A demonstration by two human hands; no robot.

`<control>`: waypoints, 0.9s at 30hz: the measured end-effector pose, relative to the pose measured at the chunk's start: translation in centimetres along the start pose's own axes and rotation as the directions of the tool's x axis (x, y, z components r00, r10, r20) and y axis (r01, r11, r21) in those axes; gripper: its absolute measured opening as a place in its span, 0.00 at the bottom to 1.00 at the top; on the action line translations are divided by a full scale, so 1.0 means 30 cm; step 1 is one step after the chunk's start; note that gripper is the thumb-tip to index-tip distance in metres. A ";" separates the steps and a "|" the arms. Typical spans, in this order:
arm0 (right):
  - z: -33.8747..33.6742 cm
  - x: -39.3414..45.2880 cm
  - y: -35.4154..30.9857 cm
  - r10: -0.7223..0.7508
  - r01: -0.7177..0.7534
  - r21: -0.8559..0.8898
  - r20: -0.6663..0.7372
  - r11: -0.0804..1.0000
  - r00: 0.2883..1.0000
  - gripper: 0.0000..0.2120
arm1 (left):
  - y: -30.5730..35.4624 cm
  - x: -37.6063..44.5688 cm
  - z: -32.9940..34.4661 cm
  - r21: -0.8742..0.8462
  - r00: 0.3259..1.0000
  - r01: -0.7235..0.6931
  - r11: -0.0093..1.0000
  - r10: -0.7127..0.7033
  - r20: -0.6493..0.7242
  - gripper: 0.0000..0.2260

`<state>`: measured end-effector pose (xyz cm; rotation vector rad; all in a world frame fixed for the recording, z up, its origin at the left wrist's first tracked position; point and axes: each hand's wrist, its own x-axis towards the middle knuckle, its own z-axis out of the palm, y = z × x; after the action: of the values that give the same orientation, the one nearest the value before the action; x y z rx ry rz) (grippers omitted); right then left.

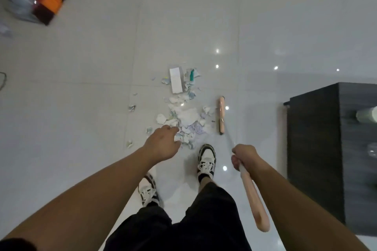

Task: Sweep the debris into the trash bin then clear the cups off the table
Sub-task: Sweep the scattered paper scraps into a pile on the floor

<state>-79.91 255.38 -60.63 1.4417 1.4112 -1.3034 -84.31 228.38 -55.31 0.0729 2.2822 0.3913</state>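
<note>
A pile of torn paper debris [186, 117] with a white box [176, 80] lies on the white tiled floor ahead of my feet. My right hand [243, 157] grips the pink handle [254, 199] of a broom whose pink head [221, 115] rests on the floor just right of the pile. My left hand [163, 143] hangs over the near edge of the debris with its fingers loosely curled, holding nothing. On the dark table [318, 149] at the right lies a pale green cup [367, 115], cut off by the frame edge.
A red-handled broom with an orange and dark head [51, 3] leans over a clear dustpan [19, 4] at the far left. Small paper scraps [131, 107] lie scattered left of the pile. My two sneakers [206, 161] stand just behind it.
</note>
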 end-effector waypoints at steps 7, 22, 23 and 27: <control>0.049 -0.098 -0.304 -0.127 0.137 -0.175 0.068 0.975 0.990 0.07 | 0.046 0.010 -0.025 -0.092 0.994 0.042 0.995 -0.051 -0.100 0.22; 0.437 0.002 -0.509 -0.200 0.235 -0.536 0.123 0.811 0.972 0.11 | -0.210 -0.074 0.070 -0.299 0.951 0.254 0.920 -0.294 -0.099 0.22; 0.434 -0.020 -0.483 -0.198 0.233 -0.562 0.123 0.794 0.972 0.10 | -0.220 -0.080 0.066 -0.309 0.950 0.256 0.916 -0.297 -0.093 0.22; 0.447 -0.122 -0.447 -0.175 0.187 -0.558 0.076 0.809 0.982 0.09 | -0.259 -0.084 0.021 -0.366 0.946 0.213 0.906 -0.285 -0.155 0.22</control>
<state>-94.90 243.47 -58.14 0.9046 1.7662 -0.8842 -81.59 220.71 -56.25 -0.4559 2.3482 0.6822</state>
